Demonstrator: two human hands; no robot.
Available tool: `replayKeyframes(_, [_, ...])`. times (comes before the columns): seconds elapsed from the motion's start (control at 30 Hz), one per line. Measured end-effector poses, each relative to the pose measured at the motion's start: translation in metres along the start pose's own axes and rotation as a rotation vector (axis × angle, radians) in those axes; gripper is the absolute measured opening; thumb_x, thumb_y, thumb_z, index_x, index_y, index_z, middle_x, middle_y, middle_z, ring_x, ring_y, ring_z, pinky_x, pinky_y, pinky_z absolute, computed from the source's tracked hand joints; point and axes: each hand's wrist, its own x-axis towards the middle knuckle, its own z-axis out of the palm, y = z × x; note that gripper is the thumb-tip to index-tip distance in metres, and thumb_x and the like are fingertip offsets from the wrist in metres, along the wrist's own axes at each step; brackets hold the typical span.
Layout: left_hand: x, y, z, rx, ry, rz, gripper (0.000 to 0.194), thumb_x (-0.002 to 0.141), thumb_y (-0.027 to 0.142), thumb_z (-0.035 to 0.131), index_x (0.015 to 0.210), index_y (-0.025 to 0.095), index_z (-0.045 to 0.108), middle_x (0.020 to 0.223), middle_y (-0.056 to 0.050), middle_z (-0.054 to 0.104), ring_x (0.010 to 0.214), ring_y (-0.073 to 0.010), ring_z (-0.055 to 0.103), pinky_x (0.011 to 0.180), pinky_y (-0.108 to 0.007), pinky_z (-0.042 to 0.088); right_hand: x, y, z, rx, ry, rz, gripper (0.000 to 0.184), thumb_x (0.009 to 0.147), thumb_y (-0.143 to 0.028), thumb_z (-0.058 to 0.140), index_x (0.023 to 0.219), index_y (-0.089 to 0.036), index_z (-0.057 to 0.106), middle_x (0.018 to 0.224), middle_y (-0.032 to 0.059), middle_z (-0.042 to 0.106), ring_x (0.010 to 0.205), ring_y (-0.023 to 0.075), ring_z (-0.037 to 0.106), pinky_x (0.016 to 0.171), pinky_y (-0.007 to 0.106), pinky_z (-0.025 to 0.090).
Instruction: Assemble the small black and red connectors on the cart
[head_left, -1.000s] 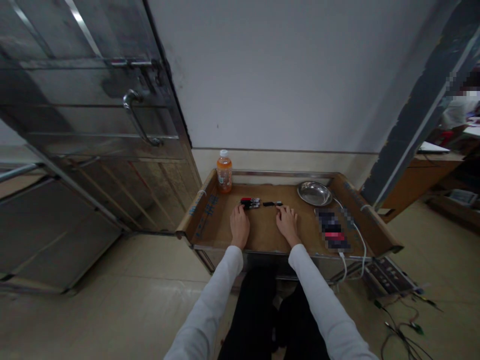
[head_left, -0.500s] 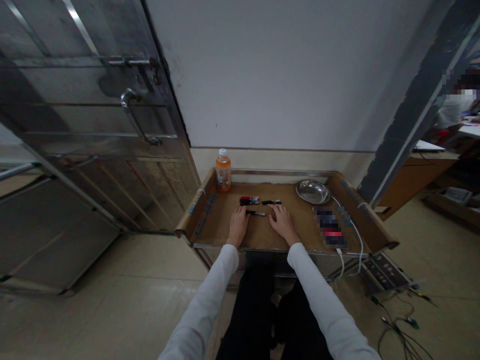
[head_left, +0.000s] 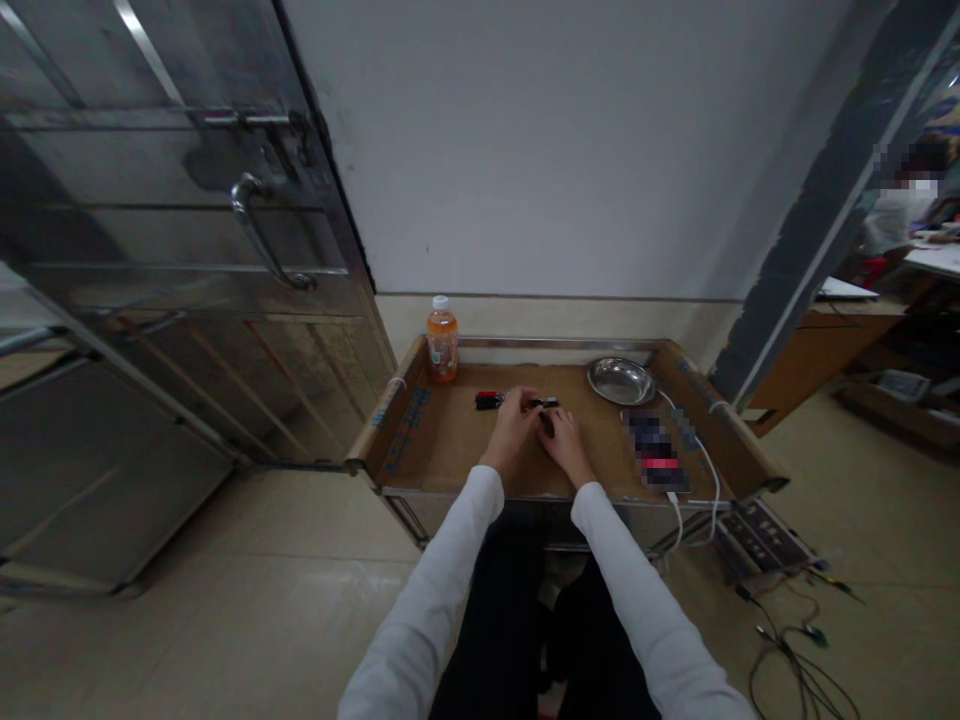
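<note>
Curled left hand (head_left: 513, 424) and right hand (head_left: 564, 437) sit together, grips unclear; slim red and black cylindrical markers (head_left: 489, 401) lie at their ten o'clock.

A metal door (head_left: 169, 235), cardboard-lined cart (head_left: 435, 440) and floor cables (head_left: 796, 660) suggest a workshop.

The pens (head_left: 490, 401) are red and black, the bottle (head_left: 442, 347) orange with a white cap (head_left: 440, 302). Brown cardboard (head_left: 450, 455) bears blue writing (head_left: 410, 425) at left, and the far-right plate (head_left: 621, 381) is silver. Sleeves (head_left: 439, 580) and cable (head_left: 717, 478) are white, trousers (head_left: 484, 620) black.
</note>
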Motion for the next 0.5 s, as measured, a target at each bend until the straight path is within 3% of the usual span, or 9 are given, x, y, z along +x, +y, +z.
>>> replayKeyframes(0.23, [0.007, 0.009, -0.010, 0.014, 0.028, 0.049, 0.012, 0.078, 0.016, 0.063, 0.090, 0.016, 0.061, 0.089, -0.004, 0.061, 0.081, -0.0137, 0.060, 0.076, -0.028, 0.050, 0.002, 0.003, 0.001, 0.178, 0.044, 0.006, 0.024, 0.085, -0.018, 0.046, 0.104, -0.018, 0.062, 0.109, 0.0104, 0.064, 0.104, 0.0226, 0.055, 0.093, 0.038, 0.042])
replayKeyframes(0.5, [0.004, -0.011, -0.027, -0.128, 0.201, -0.087, 0.016, 0.079, 0.026, 0.063, 0.090, 0.015, 0.062, 0.088, -0.005, 0.066, 0.081, -0.0145, 0.063, 0.077, -0.029, 0.051, 0.001, 0.002, -0.002, 0.274, 0.036, 0.066, 0.020, 0.087, -0.022, 0.048, 0.091, -0.019, 0.067, 0.095, 0.0088, 0.066, 0.093, 0.0212, 0.058, 0.087, 0.035, 0.045])
